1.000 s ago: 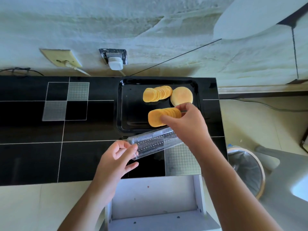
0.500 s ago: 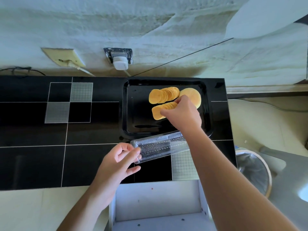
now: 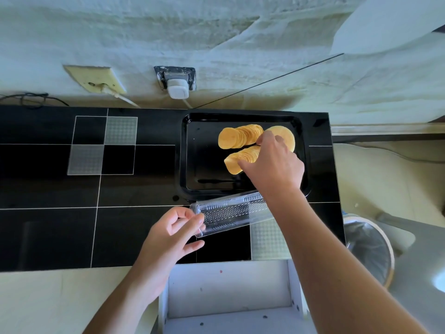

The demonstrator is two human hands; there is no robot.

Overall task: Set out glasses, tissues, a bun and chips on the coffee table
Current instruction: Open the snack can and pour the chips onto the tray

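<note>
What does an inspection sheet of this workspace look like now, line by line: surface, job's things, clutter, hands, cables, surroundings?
Surface: glossy black coffee table with white lines and frosted squares.
Job's things: two rows of chips and a bun in the black tray; glasses and tissues not seen.
Clutter: clear plastic chip tray, empty, on the table's near side.
Hands: left hand pinches the clear tray's end; right hand grips the nearer chip row.
Cables: white plug in the wall socket; a thin black cable crosses the wall.
Surroundings: lined bin on the right, white stool below.
</note>
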